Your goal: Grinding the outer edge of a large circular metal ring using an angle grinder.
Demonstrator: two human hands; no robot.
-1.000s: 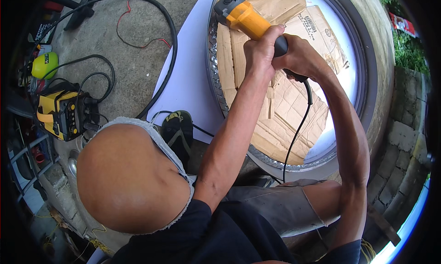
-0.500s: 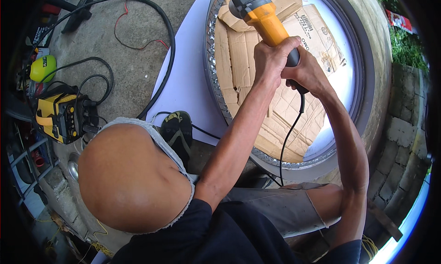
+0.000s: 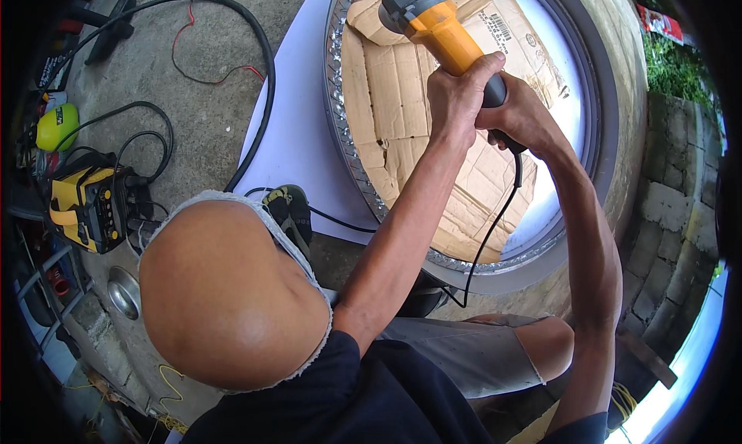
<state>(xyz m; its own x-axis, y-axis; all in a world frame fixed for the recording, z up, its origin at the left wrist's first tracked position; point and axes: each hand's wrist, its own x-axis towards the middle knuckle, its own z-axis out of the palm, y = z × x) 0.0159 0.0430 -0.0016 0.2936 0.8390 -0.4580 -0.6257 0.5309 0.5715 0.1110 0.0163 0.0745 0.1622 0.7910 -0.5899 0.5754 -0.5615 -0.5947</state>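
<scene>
Two hands (image 3: 456, 96) and one orange power tool (image 3: 444, 38) toward one o'clock; one ring (image 3: 603, 96) toward two; one yellow machine (image 3: 77, 212) at nine; two knees (image 3: 232, 289), eight and four; one silvery dish (image 3: 124, 292), eight.

The yellow-and-black cylindrical power tool (image 3: 440, 34) is extending above the flat brown cardboard sheets (image 3: 402, 96), with the person's left hand (image 3: 457, 98) resting on it ahead of the right hand (image 3: 523, 117). The cardboard sheets are lying inside the round grey ring (image 3: 607, 104), and the flat white sheet (image 3: 297, 142) is lying beneath, reaching out leftward. Farther left, on the grey concrete floor (image 3: 209, 123), the boxy yellow-and-black machine (image 3: 89, 216) is standing near the rounded yellow-green object (image 3: 58, 127). Right of the ring, grey rectangular blocks (image 3: 668, 204) are lying in rows.
</scene>
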